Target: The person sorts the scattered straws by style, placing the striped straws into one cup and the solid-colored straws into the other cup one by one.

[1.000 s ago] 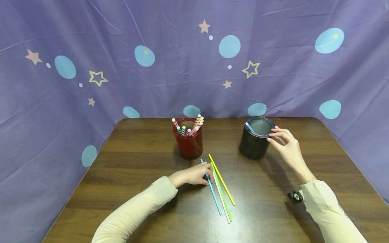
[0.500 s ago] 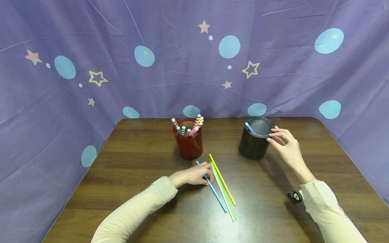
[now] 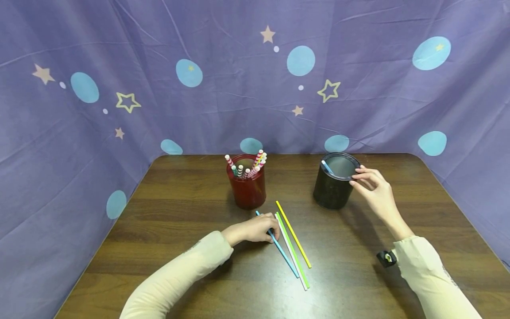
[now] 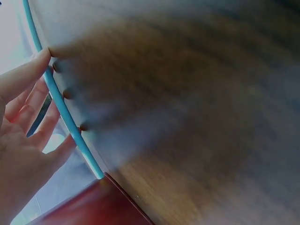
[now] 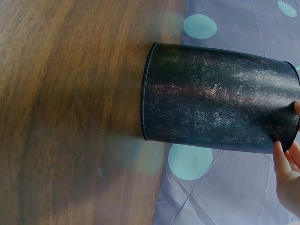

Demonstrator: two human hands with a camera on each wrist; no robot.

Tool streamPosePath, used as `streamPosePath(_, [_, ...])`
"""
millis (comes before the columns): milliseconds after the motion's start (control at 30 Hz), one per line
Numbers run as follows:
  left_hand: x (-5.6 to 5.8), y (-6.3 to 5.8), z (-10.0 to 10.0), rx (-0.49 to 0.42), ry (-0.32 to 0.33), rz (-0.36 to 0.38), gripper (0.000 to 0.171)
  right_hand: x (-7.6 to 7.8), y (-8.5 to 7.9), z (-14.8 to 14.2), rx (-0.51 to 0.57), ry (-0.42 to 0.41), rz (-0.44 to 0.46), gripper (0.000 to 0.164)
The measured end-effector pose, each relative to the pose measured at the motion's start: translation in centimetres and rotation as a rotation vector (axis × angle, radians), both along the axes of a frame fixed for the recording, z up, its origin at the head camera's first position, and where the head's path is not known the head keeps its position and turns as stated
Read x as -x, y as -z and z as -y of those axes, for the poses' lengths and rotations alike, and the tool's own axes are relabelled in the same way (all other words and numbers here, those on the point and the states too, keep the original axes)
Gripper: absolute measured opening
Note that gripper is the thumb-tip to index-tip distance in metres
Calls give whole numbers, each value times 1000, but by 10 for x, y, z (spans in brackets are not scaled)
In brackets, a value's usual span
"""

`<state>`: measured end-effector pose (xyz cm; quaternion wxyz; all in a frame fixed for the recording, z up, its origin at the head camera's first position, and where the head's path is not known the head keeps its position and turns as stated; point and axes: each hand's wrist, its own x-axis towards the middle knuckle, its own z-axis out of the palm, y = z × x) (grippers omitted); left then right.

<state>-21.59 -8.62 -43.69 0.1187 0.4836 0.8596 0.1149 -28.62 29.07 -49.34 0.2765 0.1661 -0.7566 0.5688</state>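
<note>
In the head view my left hand (image 3: 259,227) pinches a blue straw (image 3: 286,258) low over the table. The left wrist view shows the thumb and fingertips along that blue straw (image 4: 69,121). Right beside it lie a white straw (image 3: 292,254), a green straw (image 3: 296,252) and, a little apart, a yellow straw (image 3: 295,237). My right hand (image 3: 376,192) grips the rim of an upright black cup (image 3: 332,192), thumb and fingertips at its right side. Inside that cup leans one blue straw (image 3: 326,166). The right wrist view shows the black cup's wall (image 5: 211,98).
Behind my left hand a dark red cup (image 3: 248,195) holds several striped paper straws (image 3: 258,165). The wooden table (image 3: 191,186) ends at a purple patterned cloth (image 3: 239,110). A small black object (image 3: 386,258) sits by my right cuff.
The held blue straw has turned, its far end going left and its near end right. The white and green straws' near ends and the yellow straw have shifted right. My right hand stays still.
</note>
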Motion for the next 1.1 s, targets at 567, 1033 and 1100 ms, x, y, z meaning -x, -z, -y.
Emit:
streamPosePath(567, [-5, -2, 1, -64, -9, -13, 9, -13, -17, 8, 24, -50, -7, 21])
streamPosePath(1033, [-9, -19, -2, -282, -26, 25, 9, -2, -1, 1, 13, -20, -2, 23])
streamPosePath(1100, [-9, -21, -3, -306, -41, 30, 8, 0, 2, 0, 2, -7, -8, 23])
